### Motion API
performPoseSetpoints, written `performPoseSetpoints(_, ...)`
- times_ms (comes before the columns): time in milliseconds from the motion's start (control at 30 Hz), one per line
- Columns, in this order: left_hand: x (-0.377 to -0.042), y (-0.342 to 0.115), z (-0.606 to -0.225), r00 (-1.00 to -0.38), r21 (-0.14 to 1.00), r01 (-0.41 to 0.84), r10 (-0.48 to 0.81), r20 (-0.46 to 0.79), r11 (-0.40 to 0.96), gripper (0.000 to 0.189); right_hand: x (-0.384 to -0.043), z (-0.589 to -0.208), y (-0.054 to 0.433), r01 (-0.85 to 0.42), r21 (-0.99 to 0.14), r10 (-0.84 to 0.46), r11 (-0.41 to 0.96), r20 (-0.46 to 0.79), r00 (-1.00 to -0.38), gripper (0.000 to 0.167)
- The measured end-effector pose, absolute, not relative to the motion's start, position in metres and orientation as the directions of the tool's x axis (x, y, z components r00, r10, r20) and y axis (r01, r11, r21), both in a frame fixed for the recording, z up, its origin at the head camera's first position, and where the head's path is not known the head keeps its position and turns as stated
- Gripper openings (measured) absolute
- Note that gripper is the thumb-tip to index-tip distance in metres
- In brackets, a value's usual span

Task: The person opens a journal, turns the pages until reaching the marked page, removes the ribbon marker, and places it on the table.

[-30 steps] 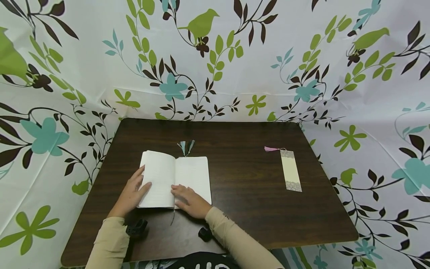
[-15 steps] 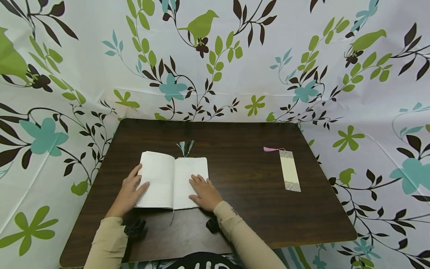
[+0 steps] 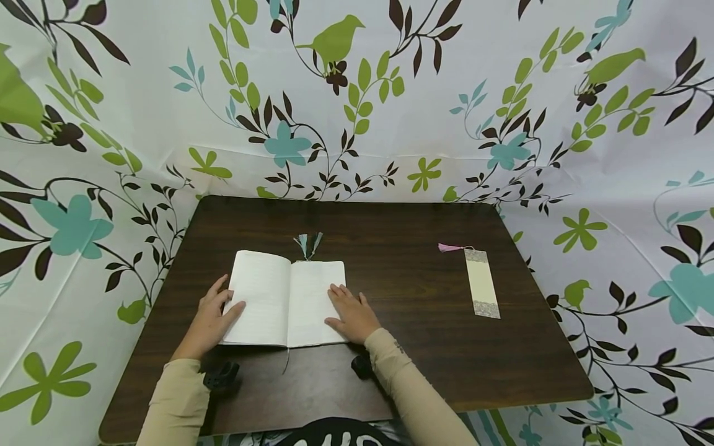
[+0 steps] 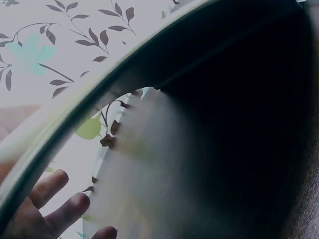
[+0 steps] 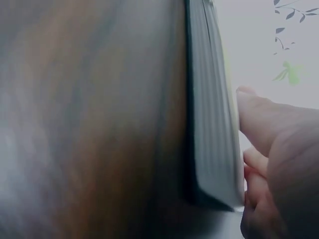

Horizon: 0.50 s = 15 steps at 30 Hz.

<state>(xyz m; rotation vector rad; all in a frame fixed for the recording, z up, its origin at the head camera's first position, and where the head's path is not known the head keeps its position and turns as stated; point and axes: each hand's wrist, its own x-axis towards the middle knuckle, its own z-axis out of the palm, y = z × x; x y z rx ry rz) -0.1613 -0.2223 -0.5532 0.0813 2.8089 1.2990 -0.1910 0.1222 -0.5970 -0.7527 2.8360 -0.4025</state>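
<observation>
An open notebook (image 3: pixel 260 297) with blank, faintly lined pages lies on the dark wooden table. My left hand (image 3: pixel 211 316) holds its left edge, thumb on top of the page and the other fingers at the outer side. In the left wrist view the dark underside of the cover (image 4: pixel 219 64) tilts up off the table, with fingertips (image 4: pixel 72 209) below it. My right hand (image 3: pixel 354 314) rests on the right page near its outer edge, fingers spread. Seen from the right wrist, the page block (image 5: pixel 212 109) stands thick between the dark cover and that hand.
Two teal tassels (image 3: pixel 308 244) stick out past the notebook's top, and a thin ribbon (image 3: pixel 287 361) hangs from its bottom. A cream bookmark (image 3: pixel 482 284) with a pink tassel (image 3: pixel 449 248) lies right on the table (image 3: pixel 413 359). Patterned cloth (image 3: pixel 424 124) surrounds the table.
My right hand has slid rightward from the notebook's centre fold across the right page to its outer edge. My left hand has shifted slightly left along with the notebook's left side.
</observation>
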Motion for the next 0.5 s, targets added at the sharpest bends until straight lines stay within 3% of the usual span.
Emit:
performPoseSetpoints(267, -0.160, -0.223, -0.554, -0.997, 0.772, 0.014, 0.072, -0.041, 0.635, 0.040, -0.194, -0.595, 0.133, -0.427, -0.403, -0.503, 0.809, -0.101, -0.858, 0.074)
performPoseSetpoints(500, -0.164, -0.223, -0.556, -0.997, 0.785, 0.063, 0.081, 0.017, 0.616, 0.066, -0.194, -0.595, 0.133, -0.436, -0.413, -0.513, 0.800, -0.094, -0.853, 0.074)
